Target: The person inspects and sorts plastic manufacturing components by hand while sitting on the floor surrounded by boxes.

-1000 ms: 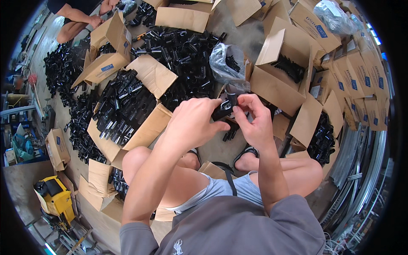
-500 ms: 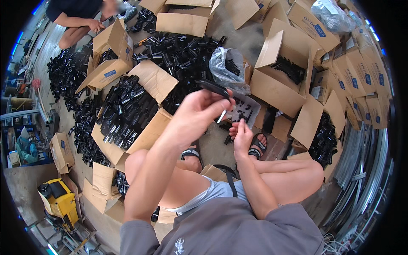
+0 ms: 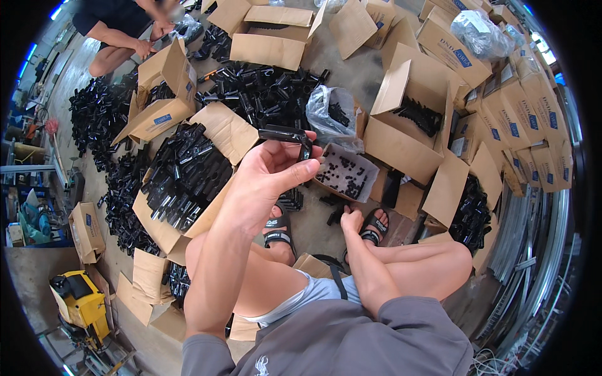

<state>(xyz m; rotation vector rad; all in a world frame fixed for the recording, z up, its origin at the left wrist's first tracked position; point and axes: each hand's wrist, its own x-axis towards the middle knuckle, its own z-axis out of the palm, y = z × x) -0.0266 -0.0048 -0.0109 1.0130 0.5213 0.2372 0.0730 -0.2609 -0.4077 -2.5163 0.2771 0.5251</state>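
Observation:
My left hand [image 3: 260, 178] is raised in front of me, its fingers closed round a glossy black plastic part [image 3: 285, 134], elongated with one bent end. Lower and to the right, my right hand [image 3: 352, 220] is closed, beside my right foot. Its curled fingers hide whatever they may hold. Dark pieces [image 3: 335, 214] lie on the floor right next to its fingertips. Beyond both hands stands a shallow light-coloured box [image 3: 371, 183] with several tiny black pieces scattered over its bottom.
An open carton [image 3: 207, 216] full of black parts stands at left, with a heap of similar parts [image 3: 263, 88] behind. More cartons [image 3: 401, 147] are at right, with stacked closed boxes [image 3: 527, 119] beyond. Another person [image 3: 113, 28] sits far left. Metal profiles [image 3: 533, 250] lie right.
My left hand has moved left and the black part now lies more level. My right hand has drawn back toward me, away from the shallow box, which shows more fully.

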